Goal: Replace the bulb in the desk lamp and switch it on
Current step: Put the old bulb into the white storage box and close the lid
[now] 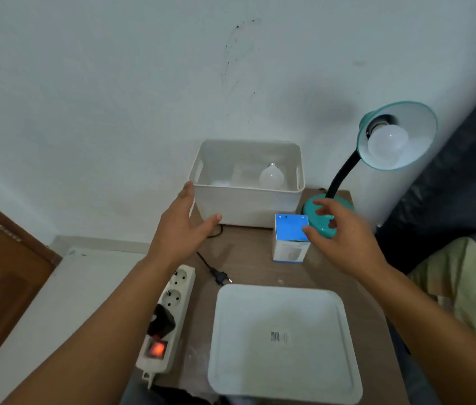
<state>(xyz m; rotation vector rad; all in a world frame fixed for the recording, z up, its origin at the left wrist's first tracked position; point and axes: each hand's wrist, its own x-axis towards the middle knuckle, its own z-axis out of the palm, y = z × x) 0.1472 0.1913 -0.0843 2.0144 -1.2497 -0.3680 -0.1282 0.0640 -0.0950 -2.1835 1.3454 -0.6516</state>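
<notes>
Tabletop (248,258); both hands spread, hovering.

On the table (248,267): bin (248,206) far, a bulb (359,177) inside; lamp (348,182) right of it; box (291,238) between; lid (282,343) near; power strip (169,317) left

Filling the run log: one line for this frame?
left hand open by bin | right hand open near bulb box | lamp unlit | plug loose
</notes>
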